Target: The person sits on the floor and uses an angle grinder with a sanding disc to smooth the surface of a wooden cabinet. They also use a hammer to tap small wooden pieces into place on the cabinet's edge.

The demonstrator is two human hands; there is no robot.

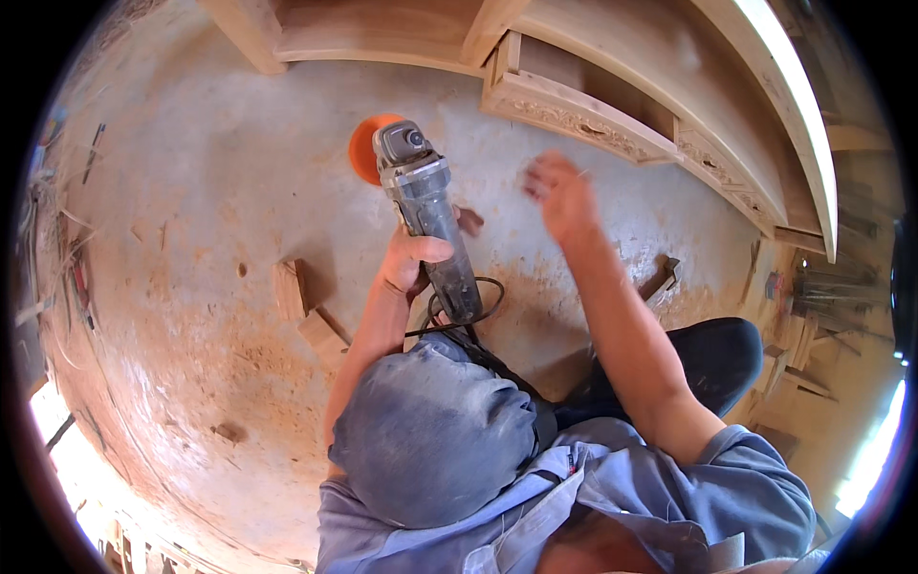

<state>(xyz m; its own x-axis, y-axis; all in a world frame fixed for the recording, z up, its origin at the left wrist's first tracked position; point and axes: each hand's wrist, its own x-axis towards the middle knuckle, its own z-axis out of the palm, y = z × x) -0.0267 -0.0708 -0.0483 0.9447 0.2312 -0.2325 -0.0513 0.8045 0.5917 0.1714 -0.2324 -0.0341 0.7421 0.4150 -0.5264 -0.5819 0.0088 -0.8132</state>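
Note:
My left hand point(413, 258) is wrapped round the grey body of an angle grinder point(435, 225), its thumb lying across the casing. The grinder tilts with its head away from me, and an orange disc point(363, 148) shows beside that head. A black cord point(497, 297) loops at the tool's near end, above my dusty blue-grey left knee point(430, 430). My right hand point(564, 196) is raised to the right, apart from the grinder, in front of a carved drawer front point(579, 122). Motion smears its fingers, and I see no clear object in them.
Pale wooden furniture point(382, 38) with carved drawers curves across the far side and right. Wood blocks point(290, 290) lie on the stained concrete floor point(191, 316) at left. A hammer-like tool point(662, 277) lies beyond my right knee point(717, 364). Timber pieces point(813, 373) are scattered at far right.

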